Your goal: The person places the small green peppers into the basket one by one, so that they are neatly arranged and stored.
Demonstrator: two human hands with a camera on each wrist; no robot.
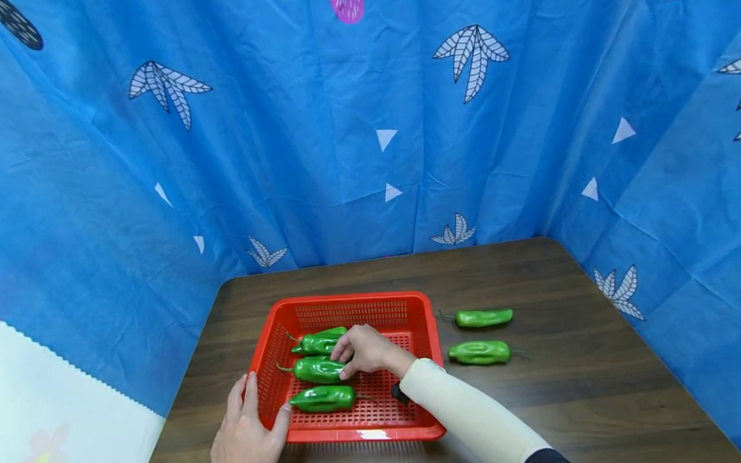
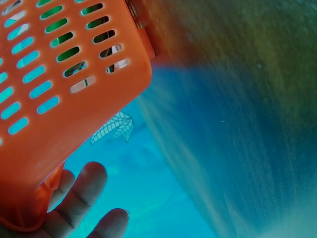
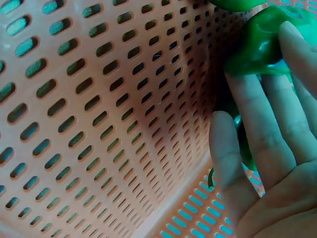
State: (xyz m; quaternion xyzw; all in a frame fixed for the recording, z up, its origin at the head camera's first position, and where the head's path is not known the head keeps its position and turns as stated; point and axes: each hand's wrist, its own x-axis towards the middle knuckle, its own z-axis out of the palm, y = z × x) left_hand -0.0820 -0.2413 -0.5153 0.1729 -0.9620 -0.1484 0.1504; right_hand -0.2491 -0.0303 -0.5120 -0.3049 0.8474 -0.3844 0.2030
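Observation:
In the head view a red plastic basket point(image 1: 365, 435) with slotted walls stands on the wooden table. My right hand point(image 1: 365, 351) reaches into it and pinches a green pepper point(image 1: 314, 370) by its right end, thumb on one side and fingers on the other. The right wrist view shows that pepper point(image 3: 262, 44) between thumb and fingertips. Another green pepper point(image 1: 323, 399) lies in front of it, and more green peppers point(image 1: 318, 344) lie behind, partly covered by my fingers. My left hand point(image 1: 245, 433) grips the basket's front left corner, its thumb over the rim and fingers outside.
Right of the basket, two loose peppers lie on the table: a farther pepper point(image 1: 480, 317) and a nearer pepper point(image 1: 480, 352). A blue patterned curtain point(image 1: 355, 157) hangs around the back and sides of the table point(image 1: 572, 388). My right forearm crosses the basket's right rim.

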